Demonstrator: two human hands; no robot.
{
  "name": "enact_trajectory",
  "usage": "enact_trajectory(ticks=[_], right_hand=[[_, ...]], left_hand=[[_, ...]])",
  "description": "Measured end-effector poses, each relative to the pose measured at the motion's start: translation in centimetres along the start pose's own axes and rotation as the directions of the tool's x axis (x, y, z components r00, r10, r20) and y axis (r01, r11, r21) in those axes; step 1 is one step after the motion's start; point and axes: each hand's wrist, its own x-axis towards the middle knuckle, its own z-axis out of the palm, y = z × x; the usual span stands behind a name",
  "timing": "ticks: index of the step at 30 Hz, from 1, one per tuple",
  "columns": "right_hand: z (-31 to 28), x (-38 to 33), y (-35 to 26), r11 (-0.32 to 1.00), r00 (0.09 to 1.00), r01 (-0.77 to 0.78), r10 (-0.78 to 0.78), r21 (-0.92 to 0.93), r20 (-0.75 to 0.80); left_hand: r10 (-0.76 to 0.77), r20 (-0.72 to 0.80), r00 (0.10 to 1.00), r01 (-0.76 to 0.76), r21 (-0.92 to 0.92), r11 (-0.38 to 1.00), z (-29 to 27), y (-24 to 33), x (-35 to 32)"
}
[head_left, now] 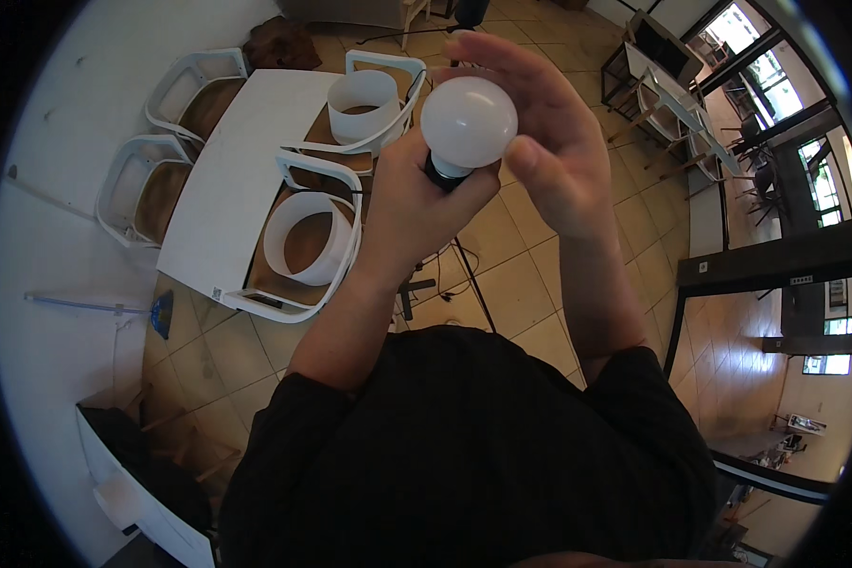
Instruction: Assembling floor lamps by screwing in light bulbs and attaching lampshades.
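Observation:
A round white light bulb point(468, 120) with a dark base point(442, 173) is held up close in front of me. My left hand point(417, 204) wraps around the dark base from below, thumb side up against the bulb. My right hand point(551, 142) cups the white globe from the right, with its thumb pressed on the globe's lower right side and its fingers curled over the top behind it. Both forearms rise from my dark-sleeved body at the bottom of the view.
Below lies a tiled floor with a white rectangular table point(232, 161) and several white chairs point(312, 237) around it. A dark stand with cables point(464, 270) sits on the floor under my hands. A white cabinet point(133, 492) is at lower left, windows at the right.

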Motion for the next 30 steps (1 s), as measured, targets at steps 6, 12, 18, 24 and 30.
enact_trajectory(ticks=[6,12,18,24,30], right_hand=[[-0.3,-0.5,-0.4,0.997,0.997,-0.072,0.072,-0.029,0.006],[0.5,-0.3,0.1,0.978,0.998,0.0,0.013,0.208,-0.062],[0.1,-0.3,-0.4,0.99,0.999,-0.014,0.008,-0.137,-0.04],[0.3,0.3,-1.0,0.977,0.99,-0.052,0.077,0.208,-0.116],[-0.7,0.0,0.0,0.99,0.995,0.087,-0.092,-0.113,-0.046]], left_hand=[[-0.013,-0.025,1.0,0.012,-0.022,1.0,0.1,0.1,-0.1],[-0.046,0.048,0.998,0.04,0.12,0.992,-0.5,0.9,-0.2],[-0.004,0.132,0.991,-0.054,0.431,0.901,-1.7,0.8,-0.4],[-0.153,0.147,0.977,0.037,0.59,0.807,-1.9,1.4,-0.8],[-0.165,0.156,0.974,0.028,0.637,0.771,-1.9,1.7,-0.5]])
